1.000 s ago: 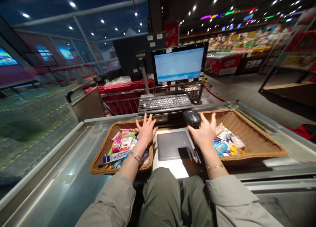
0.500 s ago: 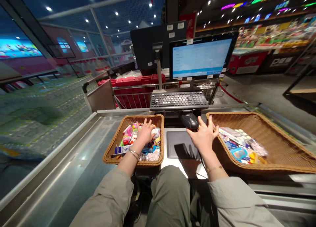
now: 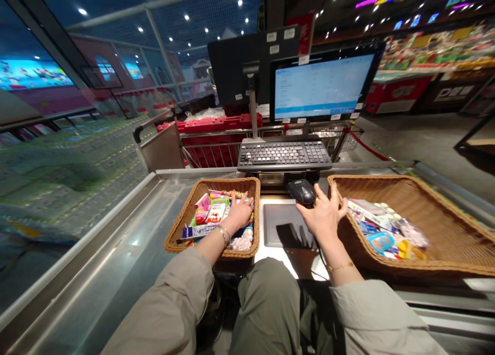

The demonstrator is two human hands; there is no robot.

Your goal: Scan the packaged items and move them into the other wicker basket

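My left hand reaches into the small wicker basket, fingers spread over the goods at its right side. What lies under those fingers is hidden. Around it are a white-and-red packet, a blue patterned box, a pink item and a bag of pale pink pieces. My right hand is around a black barcode scanner, whose head points left above a grey pad. Its handle is hidden behind the hand, and a cable hangs below.
On the right stands a larger wicker basket holding a blue packet and other packaged goods. A keyboard and a lit monitor stand ahead. Steel counter surface extends at left, with a trolley behind.
My left hand has moved right within the small basket, uncovering the white-and-red packet. My right hand and the scanner hold nearly the same pose. The view has shifted slightly.
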